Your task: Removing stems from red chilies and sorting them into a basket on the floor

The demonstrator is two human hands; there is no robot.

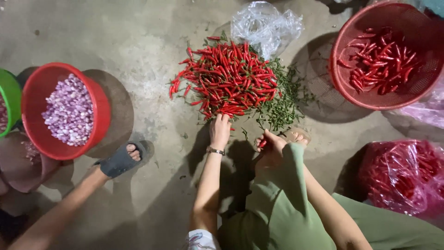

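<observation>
Chilli pile: red chilli heap (pixel 229 81) lay on the concrete floor (pixel 152 55) at upper centre, its lower edge touching the left hand.
Left hand: left hand (pixel 220 130) reached to the heap's near edge, fingers curled narrow among the chillies; whether they gripped one, I could not tell.
Right hand: right hand (pixel 272 147), lower centre, fingers pinched on one red chilli (pixel 262 144).
Stems: green stems (pixel 283 104) spread along the heap's right edge.
Basket: red basket (pixel 342 88) with chillies sat upper right, apart from the heap.
Open room: bare floor stretched left of the heap toward the red bowl (pixel 99 109) of shallots.
</observation>
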